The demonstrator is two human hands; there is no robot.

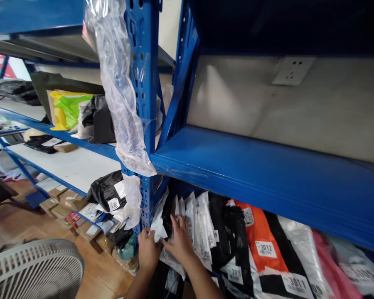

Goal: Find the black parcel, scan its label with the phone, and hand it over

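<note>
Overhanging bags (pixel 202 228) at the right hand (pixel 179 238) is a blue shelf (pixel 268 174).

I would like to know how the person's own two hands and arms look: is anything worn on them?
The left hand and right hand are bare, without gloves. No sleeve covers the visible left forearm or right forearm, and I see no watch or bracelet. Small rings I cannot rule out.
</note>
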